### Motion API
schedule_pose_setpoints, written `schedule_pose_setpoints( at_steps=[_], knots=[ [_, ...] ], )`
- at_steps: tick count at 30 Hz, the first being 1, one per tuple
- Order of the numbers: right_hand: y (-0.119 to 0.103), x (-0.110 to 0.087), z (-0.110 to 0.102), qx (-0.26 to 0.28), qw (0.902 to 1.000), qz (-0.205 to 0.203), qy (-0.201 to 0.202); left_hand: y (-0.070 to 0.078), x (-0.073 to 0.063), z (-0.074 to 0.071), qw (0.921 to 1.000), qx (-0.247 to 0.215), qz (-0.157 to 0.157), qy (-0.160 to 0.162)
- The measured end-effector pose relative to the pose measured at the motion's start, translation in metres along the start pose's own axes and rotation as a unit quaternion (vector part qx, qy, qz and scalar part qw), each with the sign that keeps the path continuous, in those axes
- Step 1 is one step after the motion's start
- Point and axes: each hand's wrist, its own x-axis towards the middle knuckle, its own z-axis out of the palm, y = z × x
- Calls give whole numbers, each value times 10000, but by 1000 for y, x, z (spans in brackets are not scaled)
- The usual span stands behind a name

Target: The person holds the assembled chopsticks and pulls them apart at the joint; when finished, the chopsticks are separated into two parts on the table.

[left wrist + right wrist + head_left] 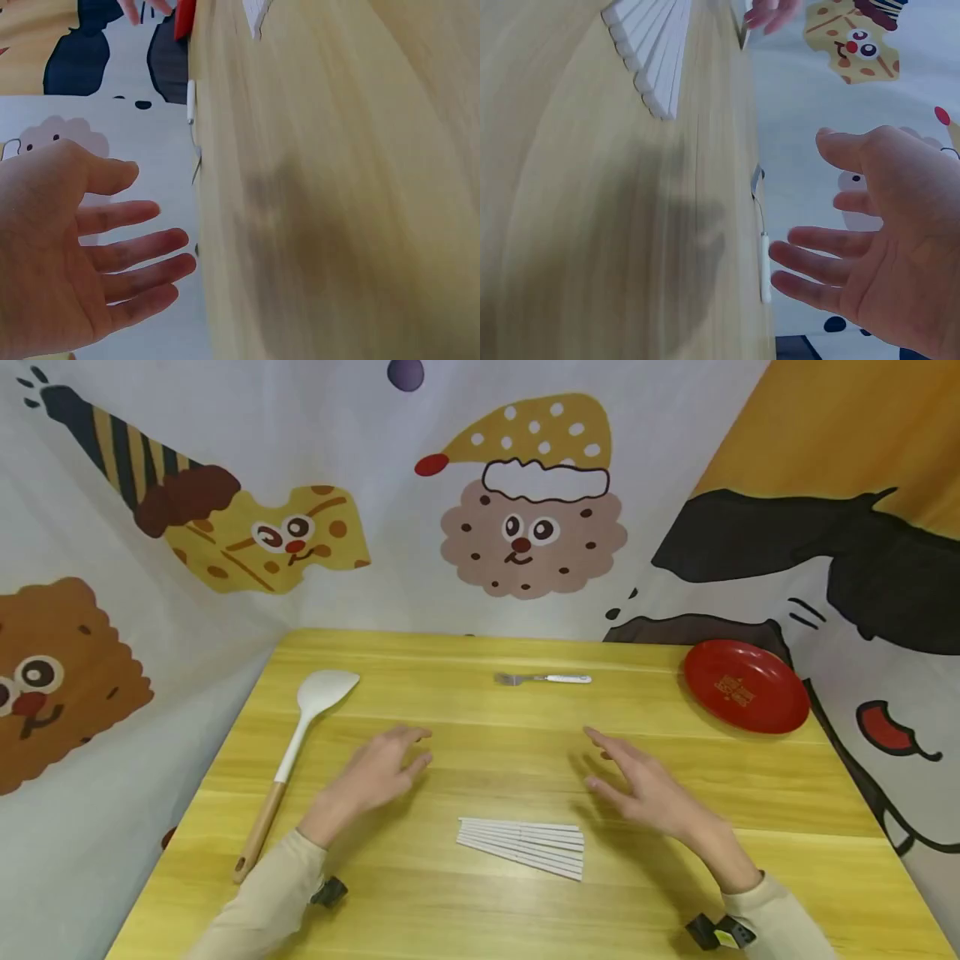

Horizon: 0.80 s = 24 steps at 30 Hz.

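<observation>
My left hand [382, 768] hovers over the left half of the table with its fingers spread and nothing held. To its left lies a white spatula [318, 693] with a wooden handle [262, 827]. My right hand [652, 789] is likewise raised above the table, fingers extended and palm bare in the right wrist view. Between the hands, nearer the front, several white chopsticks [521, 847] lie fanned out side by side. Farther back lies a small fork [543, 679] with a white handle, its tines pointing left.
A red oval plate [772, 697] with gold print stands at the back right of the wooden table [420, 918]. Behind and beside the table hangs a white cloth [390, 585] with cartoon figures. Each wrist carries a small black camera.
</observation>
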Motion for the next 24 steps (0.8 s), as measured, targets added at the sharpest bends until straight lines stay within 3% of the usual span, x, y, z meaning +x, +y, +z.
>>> schedule_pose_setpoints(
  at_steps=[5, 10, 20, 24],
  knots=[
    [-4, -2, 15, 359, 9988, -339, 60, 5, 5, 14, 9985, -482, -135, -231],
    [-9, -1, 31, 532, 9962, -659, 199, 17, 10, 27, 9949, -866, 85, -512],
    [-16, 0, 56, 815, 9927, -877, -161, 35, 13, 52, 9915, -728, 803, -721],
    [-17, 0, 61, 895, 9924, -780, -323, 39, 13, 59, 9898, -797, 831, -839]
  ],
)
